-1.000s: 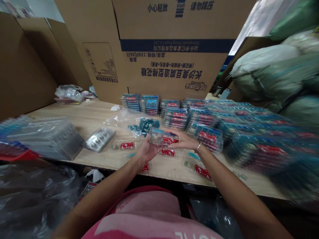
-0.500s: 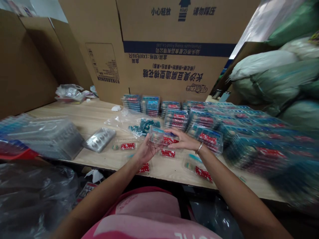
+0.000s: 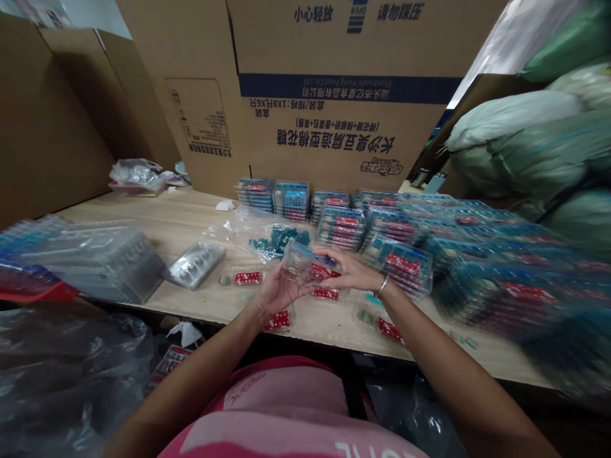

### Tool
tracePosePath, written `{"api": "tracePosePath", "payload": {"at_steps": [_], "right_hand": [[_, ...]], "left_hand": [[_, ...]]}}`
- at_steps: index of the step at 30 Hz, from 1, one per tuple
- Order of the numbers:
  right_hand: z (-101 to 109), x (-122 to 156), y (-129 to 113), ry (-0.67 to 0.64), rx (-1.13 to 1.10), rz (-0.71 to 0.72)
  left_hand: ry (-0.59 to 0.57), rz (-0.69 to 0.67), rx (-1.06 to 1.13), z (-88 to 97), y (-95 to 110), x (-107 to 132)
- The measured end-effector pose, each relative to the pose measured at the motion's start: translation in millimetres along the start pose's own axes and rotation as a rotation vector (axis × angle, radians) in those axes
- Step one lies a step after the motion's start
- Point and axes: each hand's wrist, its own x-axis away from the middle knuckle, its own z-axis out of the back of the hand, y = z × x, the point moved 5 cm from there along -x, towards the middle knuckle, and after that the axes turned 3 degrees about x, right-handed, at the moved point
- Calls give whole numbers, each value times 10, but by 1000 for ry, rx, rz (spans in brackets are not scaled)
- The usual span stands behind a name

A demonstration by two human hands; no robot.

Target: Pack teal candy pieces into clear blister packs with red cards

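Wooden table [image 3: 157,219] under stacked blister packs [image 3: 341,229], clear plastic pack [image 3: 298,262] gripped between left hand [image 3: 279,291] and right hand [image 3: 346,270]

The cardboard carton [image 3: 296,54] is printed 小心轻放, 请勿踩压 and OPEN.

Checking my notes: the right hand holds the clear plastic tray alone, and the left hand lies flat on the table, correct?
No: the head view shows the left hand off the table, holding the clear plastic tray with the right hand.
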Motion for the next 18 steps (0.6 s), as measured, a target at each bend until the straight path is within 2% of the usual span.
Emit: {"api": "tracePosePath", "payload": {"at_steps": [6, 14, 18], "right_hand": [[3, 17, -17, -24, -16, 9], [-22, 43, -64, 29, 25, 44], [-3, 110, -11, -23, -52, -1]], "left_hand": [[-8, -19, 58, 60, -107, 37], [-35, -30, -22, 171, 78, 61], [-35, -3, 9, 131, -106, 67]]}}
